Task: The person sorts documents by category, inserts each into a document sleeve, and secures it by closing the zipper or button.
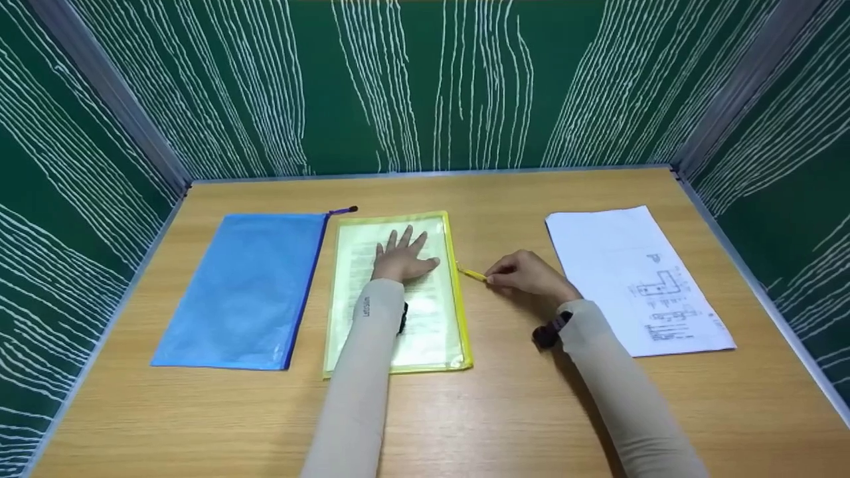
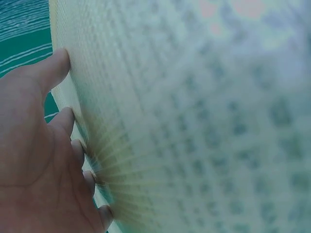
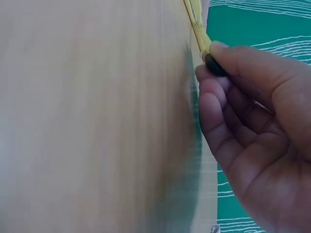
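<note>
A yellow zip folder (image 1: 435,325) lies flat in the middle of the table, with printed paper showing through its clear cover. My left hand (image 1: 402,257) rests on its upper half, fingers spread; in the left wrist view those fingertips (image 2: 65,119) touch the mesh-textured cover. At the folder's right edge, my right hand (image 1: 524,273) pinches the yellow zipper pull cord (image 1: 473,273) between thumb and fingers. The right wrist view shows the cord's dark end (image 3: 214,65) at the thumb tip. The cord stretches from the yellow zipper edge towards this hand.
To the left lies a blue zip folder (image 1: 246,292), its dark pull tab (image 1: 344,210) sticking out at the top right. White sheets (image 1: 597,252) with printed drawings lie on the right. Green panels (image 1: 425,86) with white lines enclose the wooden table (image 1: 505,411) at the back and sides.
</note>
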